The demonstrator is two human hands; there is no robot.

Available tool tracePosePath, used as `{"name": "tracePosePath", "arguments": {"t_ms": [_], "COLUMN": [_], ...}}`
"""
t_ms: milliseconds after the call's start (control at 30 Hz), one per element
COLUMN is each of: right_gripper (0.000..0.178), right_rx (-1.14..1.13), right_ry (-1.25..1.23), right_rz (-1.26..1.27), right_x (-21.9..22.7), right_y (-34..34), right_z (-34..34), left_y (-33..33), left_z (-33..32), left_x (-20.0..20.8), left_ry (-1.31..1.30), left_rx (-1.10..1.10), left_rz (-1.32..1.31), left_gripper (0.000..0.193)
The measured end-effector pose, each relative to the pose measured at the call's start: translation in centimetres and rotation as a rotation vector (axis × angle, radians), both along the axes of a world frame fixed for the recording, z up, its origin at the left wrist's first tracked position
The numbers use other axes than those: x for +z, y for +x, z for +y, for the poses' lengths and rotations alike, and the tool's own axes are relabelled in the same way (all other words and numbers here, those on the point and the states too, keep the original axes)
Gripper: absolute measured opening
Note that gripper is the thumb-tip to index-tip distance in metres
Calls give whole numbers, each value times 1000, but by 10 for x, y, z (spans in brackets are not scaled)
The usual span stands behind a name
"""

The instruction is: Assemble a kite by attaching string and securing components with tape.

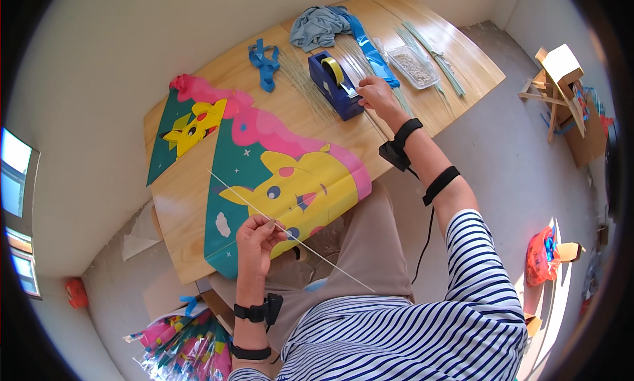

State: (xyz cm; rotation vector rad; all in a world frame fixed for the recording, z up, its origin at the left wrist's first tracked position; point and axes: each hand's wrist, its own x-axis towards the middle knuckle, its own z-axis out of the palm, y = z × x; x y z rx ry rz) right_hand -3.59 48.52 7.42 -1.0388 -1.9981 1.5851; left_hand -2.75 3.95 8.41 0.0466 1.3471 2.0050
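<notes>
Left hand (256,237) pinches a thin rod (290,234); right hand (378,93) fingers the tape dispenser (335,83); clear tray (413,66) holds small bits.

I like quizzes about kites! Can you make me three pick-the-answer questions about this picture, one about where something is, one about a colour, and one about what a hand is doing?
1. Where is the tape dispenser?
A. on the wooden table
B. on the floor
C. on the person's lap

2. What colour is the big cartoon animal on the kite?
A. purple
B. yellow
C. white

3. What is the left hand doing?
A. resting flat and open
B. holding scissors
C. pinching a thin stick

Answers: 1 A, it stands on the tabletop by the right hand. 2 B, its face is yellow. 3 C, the fingers close around the stick.
</notes>
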Motion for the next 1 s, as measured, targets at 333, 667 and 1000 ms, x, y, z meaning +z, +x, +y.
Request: {"name": "tracePosePath", "arguments": {"t_ms": [333, 667, 1000], "right_gripper": [16, 17, 10], "right_rx": [1, 94, 152], "right_ry": [-42, -272, -386], "right_rz": [-63, 266, 142], "right_x": [-5, -9, 60], "right_y": [-20, 35, 338], "right_z": [10, 1, -139], "left_y": [-2, -2, -3], "left_z": [1, 25, 145], "left_x": [-1, 9, 2], "left_ry": [-6, 11, 44], "left_rx": [6, -81, -385], "left_rz": [-18, 13, -11], "left_gripper": [2, 3, 3]}}
